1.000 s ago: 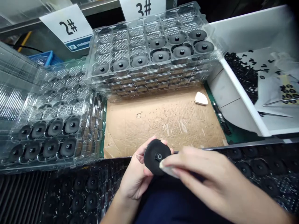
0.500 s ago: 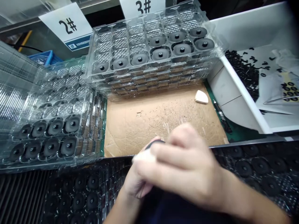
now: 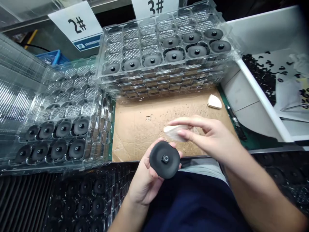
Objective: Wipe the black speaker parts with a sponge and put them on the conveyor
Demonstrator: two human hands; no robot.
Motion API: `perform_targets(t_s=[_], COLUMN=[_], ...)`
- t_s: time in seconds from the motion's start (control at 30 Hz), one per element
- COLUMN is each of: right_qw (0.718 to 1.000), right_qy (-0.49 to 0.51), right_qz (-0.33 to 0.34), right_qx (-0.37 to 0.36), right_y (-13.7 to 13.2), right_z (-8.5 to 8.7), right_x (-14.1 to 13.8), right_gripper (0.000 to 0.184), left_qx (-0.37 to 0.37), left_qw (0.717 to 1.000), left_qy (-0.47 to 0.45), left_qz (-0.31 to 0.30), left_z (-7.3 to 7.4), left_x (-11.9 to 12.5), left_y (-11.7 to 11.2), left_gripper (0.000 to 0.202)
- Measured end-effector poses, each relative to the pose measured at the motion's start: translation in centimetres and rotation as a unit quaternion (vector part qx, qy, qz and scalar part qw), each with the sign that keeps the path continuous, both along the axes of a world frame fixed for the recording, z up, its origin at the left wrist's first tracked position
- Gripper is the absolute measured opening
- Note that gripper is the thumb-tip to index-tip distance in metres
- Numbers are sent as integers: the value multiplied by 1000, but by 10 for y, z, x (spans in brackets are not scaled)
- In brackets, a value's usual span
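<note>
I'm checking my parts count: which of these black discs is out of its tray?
The black disc cupped in the left hand, with its hub facing up; the others sit in pockets of the clear plastic trays.

Your left hand [image 3: 145, 182] and your right hand [image 3: 212, 137] were bare, with slim fingers and short-trimmed nails. Your left forearm [image 3: 125, 217] and right forearm [image 3: 260, 190] were bare too, as far as the view reached. Dark navy cloth [image 3: 193, 203] covered your lap, matte and smooth, with only soft folds; the view could not settle whether it was trousers or some other garment. Along its far edge, just beside your right forearm, ran a narrow band of pale grey fabric [image 3: 202, 167], clearly lighter than the navy.
</note>
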State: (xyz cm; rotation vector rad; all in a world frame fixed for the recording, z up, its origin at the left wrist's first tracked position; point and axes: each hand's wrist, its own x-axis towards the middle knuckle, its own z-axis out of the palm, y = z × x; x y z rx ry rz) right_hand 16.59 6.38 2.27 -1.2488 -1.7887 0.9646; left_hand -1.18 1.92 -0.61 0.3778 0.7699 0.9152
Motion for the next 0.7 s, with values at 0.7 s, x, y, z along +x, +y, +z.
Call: perform_targets(t_s=[0.7], right_qw=[973], right_qy=[-187], right_qz=[-119], right_qx=[-71], right_y=[-36], right_z=[-74], right_x=[13], right_gripper=[26], left_qx=[-45], left_qw=[991], left_qy=[-21], left_qz=[124], left_z=[-9], left_x=[-3], left_y=[8], left_gripper=[51])
